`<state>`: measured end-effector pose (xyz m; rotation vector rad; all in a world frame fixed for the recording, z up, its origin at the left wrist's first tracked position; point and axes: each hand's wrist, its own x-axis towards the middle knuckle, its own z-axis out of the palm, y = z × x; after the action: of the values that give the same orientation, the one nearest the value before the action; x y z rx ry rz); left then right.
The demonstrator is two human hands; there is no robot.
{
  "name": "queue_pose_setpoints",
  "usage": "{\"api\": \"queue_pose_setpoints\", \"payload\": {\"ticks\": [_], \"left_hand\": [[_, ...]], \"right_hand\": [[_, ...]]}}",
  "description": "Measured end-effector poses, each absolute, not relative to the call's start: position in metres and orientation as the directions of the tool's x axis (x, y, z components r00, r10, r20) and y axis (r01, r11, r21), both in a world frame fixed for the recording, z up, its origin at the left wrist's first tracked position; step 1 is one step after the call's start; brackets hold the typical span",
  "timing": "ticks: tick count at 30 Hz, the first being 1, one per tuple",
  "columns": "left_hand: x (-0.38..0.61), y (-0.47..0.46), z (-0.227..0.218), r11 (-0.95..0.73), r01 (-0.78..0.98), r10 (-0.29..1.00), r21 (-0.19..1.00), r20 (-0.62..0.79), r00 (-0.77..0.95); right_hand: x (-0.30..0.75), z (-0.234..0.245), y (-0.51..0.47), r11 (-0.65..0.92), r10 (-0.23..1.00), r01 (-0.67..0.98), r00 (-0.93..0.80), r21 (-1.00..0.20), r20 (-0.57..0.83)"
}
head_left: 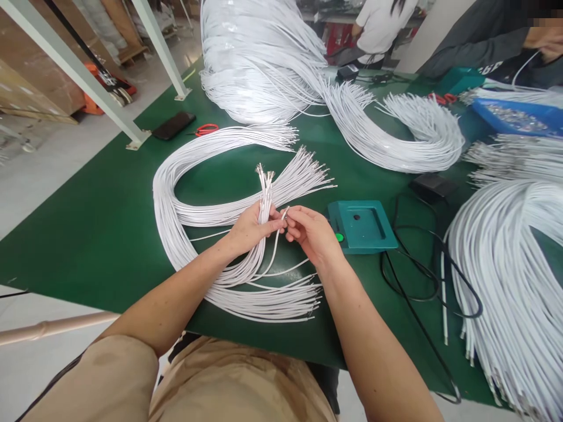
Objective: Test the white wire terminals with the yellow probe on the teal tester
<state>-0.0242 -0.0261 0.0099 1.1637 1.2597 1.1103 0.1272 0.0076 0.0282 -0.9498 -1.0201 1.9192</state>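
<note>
My left hand (257, 225) is closed round a small bunch of white wires (265, 199), whose bare metal ends point up above the fist. Its thumb and fingertips reach toward a single white wire end (285, 213). My right hand (308, 228) pinches that same end between thumb and fingers, close against the left fingertips. Behind and below the hands lies a looped bundle of white wires (169, 193), its stripped ends fanned out to the right. To the right of my right hand sits a green device (363, 227) with a shallow tray top and a lit green button.
Large coils of white wire (259, 58) stand at the back, with more bundles (505, 264) at right. A phone (173, 125) and red-handled scissors (206, 129) lie at left. Black cables (417, 269) trail beside the device. A blue tray (514, 117) holds small metal parts. Other people work beyond.
</note>
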Motion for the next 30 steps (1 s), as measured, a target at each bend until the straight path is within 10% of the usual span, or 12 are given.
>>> {"api": "queue_pose_setpoints", "payload": {"ticks": [21, 30], "left_hand": [[-0.026, -0.027, 0.011, 0.080, 0.027, 0.992, 0.996, -0.083, 0.093], [-0.027, -0.028, 0.012, 0.084, -0.100, 0.989, 0.991, -0.071, 0.132]], "right_hand": [[0.133, 0.025, 0.010, -0.497, 0.794, -0.299, -0.535, -0.815, -0.288], [0.127, 0.031, 0.003, -0.130, 0.951, -0.011, -0.284, -0.992, -0.121]]}}
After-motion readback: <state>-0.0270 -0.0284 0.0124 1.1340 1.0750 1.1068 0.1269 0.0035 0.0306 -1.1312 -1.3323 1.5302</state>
